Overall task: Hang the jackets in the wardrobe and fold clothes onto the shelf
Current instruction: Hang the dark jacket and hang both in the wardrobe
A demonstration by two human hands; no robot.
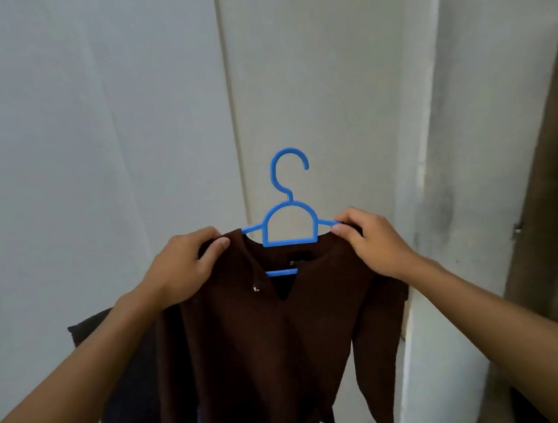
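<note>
White wall panels [89, 128] fill the background. Before them hangs the brown garment [267, 343], held up at chest height on a blue hanger [289, 224]. The left hand [180, 266] and right hand [373, 239] pinch its shoulders, probably to seat them evenly.

Both hands [187, 265] grip a brown jacket [270, 343] (blue hanger [289, 224]).

Plain dark brown garment [268, 350] on a bright blue hanger [289, 224].
</note>
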